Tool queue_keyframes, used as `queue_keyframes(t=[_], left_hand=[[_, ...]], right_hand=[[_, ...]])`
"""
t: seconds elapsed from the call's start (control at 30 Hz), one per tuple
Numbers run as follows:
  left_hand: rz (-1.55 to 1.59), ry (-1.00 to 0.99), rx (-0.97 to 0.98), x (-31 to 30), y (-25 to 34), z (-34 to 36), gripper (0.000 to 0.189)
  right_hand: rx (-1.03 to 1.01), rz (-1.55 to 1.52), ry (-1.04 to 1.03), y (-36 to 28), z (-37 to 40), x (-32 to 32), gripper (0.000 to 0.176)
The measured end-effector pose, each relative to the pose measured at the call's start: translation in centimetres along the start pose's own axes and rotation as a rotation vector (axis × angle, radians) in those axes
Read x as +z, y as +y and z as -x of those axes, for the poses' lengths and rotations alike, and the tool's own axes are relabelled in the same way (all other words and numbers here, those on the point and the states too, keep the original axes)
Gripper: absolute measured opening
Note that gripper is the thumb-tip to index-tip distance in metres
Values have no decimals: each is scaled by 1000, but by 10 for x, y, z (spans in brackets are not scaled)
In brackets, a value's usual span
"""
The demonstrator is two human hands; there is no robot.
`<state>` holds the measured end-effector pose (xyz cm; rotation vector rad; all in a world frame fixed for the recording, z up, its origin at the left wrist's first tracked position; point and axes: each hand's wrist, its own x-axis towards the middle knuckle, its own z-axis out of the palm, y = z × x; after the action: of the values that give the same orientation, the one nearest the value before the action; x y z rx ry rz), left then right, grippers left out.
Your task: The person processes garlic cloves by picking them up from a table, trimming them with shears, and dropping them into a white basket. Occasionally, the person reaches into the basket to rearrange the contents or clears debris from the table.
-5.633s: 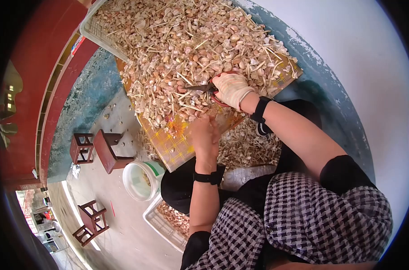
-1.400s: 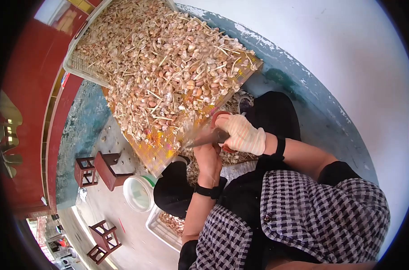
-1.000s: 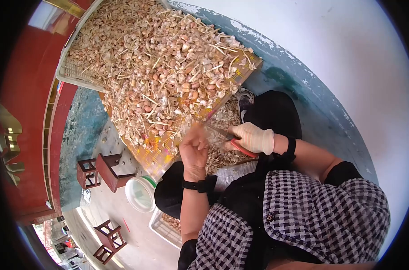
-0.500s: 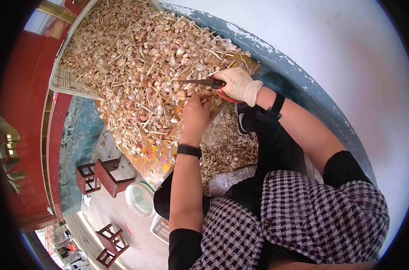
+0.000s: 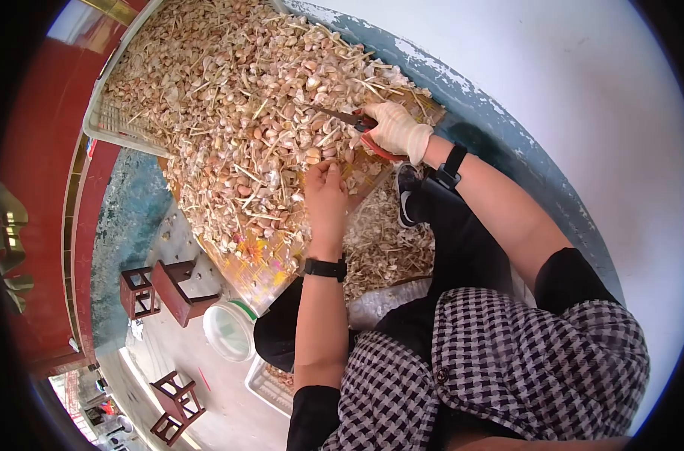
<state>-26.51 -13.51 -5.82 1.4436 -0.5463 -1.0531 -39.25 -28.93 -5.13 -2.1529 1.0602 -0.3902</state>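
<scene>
A large heap of garlic cloves (image 5: 251, 128), mixed with dry stalks and papery skins, covers the board in front of me. My right hand (image 5: 394, 131), in a pale knitted glove, grips scissors (image 5: 342, 115) with red handles and dark blades. The blades point left over the heap and look closed together. At the heap's near edge is my bare left hand (image 5: 327, 199), its fingers curled together. Whatever those fingertips hold, if anything, is too small to make out. Just beyond them lies an orange-tinted clove (image 5: 312, 155).
A patterned yellow board (image 5: 263, 267) lies beneath the heap, and a white plastic basket (image 5: 120, 128) borders its far left. Stalks and skins (image 5: 391, 252) are piled below, between my legs. A white bucket (image 5: 229, 331) and dark wooden stools (image 5: 180, 293) stand at left. A wall (image 5: 522, 150) rises at right.
My right hand and the scissors have moved slightly away from my left hand, the blades now tilting more upward. My left hand has drawn back a little and turned. The view has shifted slightly.
</scene>
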Motion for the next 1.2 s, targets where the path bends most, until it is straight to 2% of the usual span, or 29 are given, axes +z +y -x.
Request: queue_keyframes(t=[0.13,0.17,0.27,0.3,0.33,0.4,0.47,0.53,0.6,0.63,0.73,0.8,0.83,0.93,0.97,1.0,1.13,1.2], left_hand=[[-17,-83,-8,11,23,4,23],[-9,-113,-6,15,27,7,23],[71,-252,87,18,19,6,19],[78,-233,93,18,18,7,18],[85,-216,99,18,17,11,17],[25,-184,112,15,13,21,15],[-113,-153,131,9,11,35,14],[-90,-130,50,6,10,54,13],[-36,-135,-61,2,16,72,13],[173,-273,-87,-8,20,79,14],[403,-226,-202,-8,20,88,16],[594,-211,-191,-2,18,88,14],[653,-233,-196,-5,16,83,14],[892,-293,-220,-10,17,80,17],[1000,-314,-235,-11,18,79,17],[1107,-335,-251,-11,19,80,17],[1205,-290,-212,-12,27,83,20],[1037,-116,-241,-11,29,92,22]], right_hand=[[38,-217,-94,-13,15,-21,45],[-29,-267,-91,-15,19,-22,42],[-65,-253,-157,-31,31,-24,38],[-112,-292,-102,-31,38,-17,43],[-116,-221,-70,-34,44,-14,41],[-271,-158,105,-38,57,-3,36],[-224,-178,41,-52,74,-5,30],[-233,-176,121,-60,92,6,28],[-92,-283,-20,-72,109,1,28],[-79,-353,-36,-68,113,5,29],[-29,-550,-73,-71,116,7,26],[79,-745,-132,-76,111,6,21],[50,-881,-116,-70,105,18,16],[125,-1133,-133,-76,104,17,19],[110,-1368,-168,-71,102,24,34],[115,-1399,-132,-76,104,22,35],[152,-1494,-44,-94,116,16,38],[209,-1485,2,-94,120,20,40]])
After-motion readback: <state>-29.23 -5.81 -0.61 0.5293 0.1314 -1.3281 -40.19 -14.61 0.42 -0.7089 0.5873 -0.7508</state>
